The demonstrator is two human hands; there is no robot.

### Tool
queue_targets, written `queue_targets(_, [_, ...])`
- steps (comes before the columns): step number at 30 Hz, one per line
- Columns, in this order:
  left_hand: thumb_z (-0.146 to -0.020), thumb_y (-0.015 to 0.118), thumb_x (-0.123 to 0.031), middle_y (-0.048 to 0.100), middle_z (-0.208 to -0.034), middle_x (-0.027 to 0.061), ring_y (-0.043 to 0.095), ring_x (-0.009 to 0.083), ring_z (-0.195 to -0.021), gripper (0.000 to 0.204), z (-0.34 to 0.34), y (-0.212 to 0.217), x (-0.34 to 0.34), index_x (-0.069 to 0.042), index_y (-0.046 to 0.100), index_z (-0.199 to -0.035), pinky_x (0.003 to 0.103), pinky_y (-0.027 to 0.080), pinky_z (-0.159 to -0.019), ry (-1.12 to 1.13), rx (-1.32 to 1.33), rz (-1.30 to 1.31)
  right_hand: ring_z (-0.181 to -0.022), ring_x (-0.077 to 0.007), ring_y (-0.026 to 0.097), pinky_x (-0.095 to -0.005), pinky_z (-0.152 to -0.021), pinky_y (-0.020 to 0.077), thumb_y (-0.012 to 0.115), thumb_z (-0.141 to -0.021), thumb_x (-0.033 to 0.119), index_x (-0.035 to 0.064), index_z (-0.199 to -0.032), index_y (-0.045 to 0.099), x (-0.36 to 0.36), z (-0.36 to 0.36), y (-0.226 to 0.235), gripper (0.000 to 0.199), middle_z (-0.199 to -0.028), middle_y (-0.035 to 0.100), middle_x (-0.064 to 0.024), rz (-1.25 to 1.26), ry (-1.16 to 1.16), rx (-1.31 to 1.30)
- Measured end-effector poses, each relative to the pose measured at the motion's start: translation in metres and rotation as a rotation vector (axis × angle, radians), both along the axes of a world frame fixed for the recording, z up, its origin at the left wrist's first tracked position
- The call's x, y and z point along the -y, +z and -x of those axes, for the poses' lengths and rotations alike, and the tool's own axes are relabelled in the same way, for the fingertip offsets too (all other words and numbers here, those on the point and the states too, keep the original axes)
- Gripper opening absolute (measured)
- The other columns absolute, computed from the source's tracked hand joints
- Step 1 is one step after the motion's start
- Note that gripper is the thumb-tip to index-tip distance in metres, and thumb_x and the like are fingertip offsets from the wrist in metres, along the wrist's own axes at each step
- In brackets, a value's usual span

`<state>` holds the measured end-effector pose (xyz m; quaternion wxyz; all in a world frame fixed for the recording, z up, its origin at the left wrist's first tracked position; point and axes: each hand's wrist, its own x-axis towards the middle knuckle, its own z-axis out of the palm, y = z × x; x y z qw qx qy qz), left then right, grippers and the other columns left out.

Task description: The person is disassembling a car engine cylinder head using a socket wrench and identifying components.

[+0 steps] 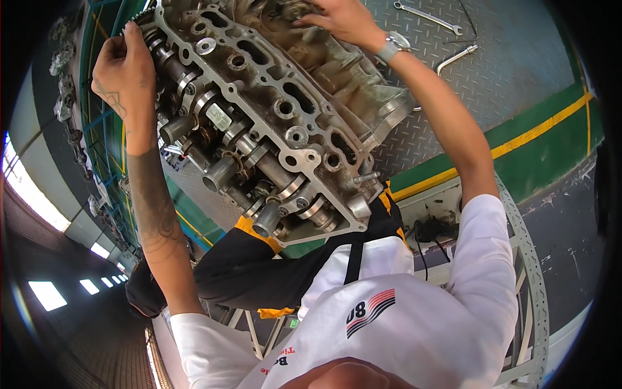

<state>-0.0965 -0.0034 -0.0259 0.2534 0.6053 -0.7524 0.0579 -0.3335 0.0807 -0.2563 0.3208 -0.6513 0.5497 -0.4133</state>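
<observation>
**Both hands on the cylinder head**

Nearest to us is our own white shirt (414, 324) with a dark apron strap over it. Just beyond lies the cylinder head (272, 123), a large grimy metal casting that runs diagonally across the view, its near corner over our dark trousers (259, 272) and its camshaft (227, 162) exposed along the left side. It rests on the tabletop (512, 71), a grey tread-plate surface edged in green and yellow.

Our left hand (126, 68) is curled at the far left end of the head, fingertips pinched on a toothed edge there. Our right hand (346, 19), a watch (392, 47) on its wrist, presses on the far right side, fingers bent; what they grip we cannot tell.

Farther off, two wrenches (431, 18) lie on the tabletop, well apart from the head.
</observation>
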Motion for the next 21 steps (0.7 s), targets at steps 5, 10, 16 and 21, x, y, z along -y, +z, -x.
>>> queue_targets(5, [-0.084, 0.066, -0.037, 0.062, -0.061, 0.0054, 0.054, 0.0109, -0.056, 0.04, -0.001, 0.0, 0.002, 0.003, 0.066, -0.078, 0.025, 0.045, -0.061, 0.021, 0.0, -0.032, -0.084, -0.0368, 0.065, -0.0426, -0.072, 0.0522, 0.063, -0.086, 0.029, 0.0058, -0.116, 0.06, 0.028, -0.029, 0.017, 0.038, -0.097, 0.067, -0.0188, 0.372, -0.041, -0.002])
queue_targets(10, [-0.083, 0.066, -0.036, 0.061, -0.06, 0.0046, 0.054, 0.0109, -0.056, 0.04, -0.003, -0.001, 0.005, 0.003, 0.066, -0.078, 0.025, 0.045, -0.061, 0.005, -0.024, -0.015, -0.074, -0.0356, 0.064, -0.0441, -0.064, 0.0517, 0.061, -0.086, 0.028, 0.0048, -0.093, 0.059, 0.039, -0.031, 0.009, 0.024, -0.083, 0.066, -0.0168, 0.314, 0.029, -0.302])
queue_targets(16, [-0.082, 0.067, -0.036, 0.059, -0.058, 0.0036, 0.052, 0.01, -0.055, 0.039, -0.004, -0.003, 0.006, 0.003, 0.066, -0.077, 0.024, 0.044, -0.058, -0.034, -0.099, -0.014, -0.066, -0.0383, 0.062, -0.048, -0.059, 0.0492, 0.058, -0.087, 0.025, 0.0045, -0.086, 0.054, 0.044, -0.026, 0.012, 0.021, -0.072, 0.063, -0.0175, 0.211, 0.049, -0.298])
queue_targets(21, [-0.082, 0.067, -0.035, 0.058, -0.058, 0.0018, 0.051, 0.009, -0.055, 0.038, -0.005, -0.002, 0.005, 0.002, 0.066, -0.076, 0.024, 0.043, -0.058, -0.015, -0.047, -0.024, -0.077, -0.0438, 0.061, -0.0493, -0.067, 0.0482, 0.054, -0.089, 0.019, -0.0001, -0.092, 0.057, 0.058, -0.017, 0.01, 0.02, -0.081, 0.062, -0.0255, 0.072, 0.288, -0.158])
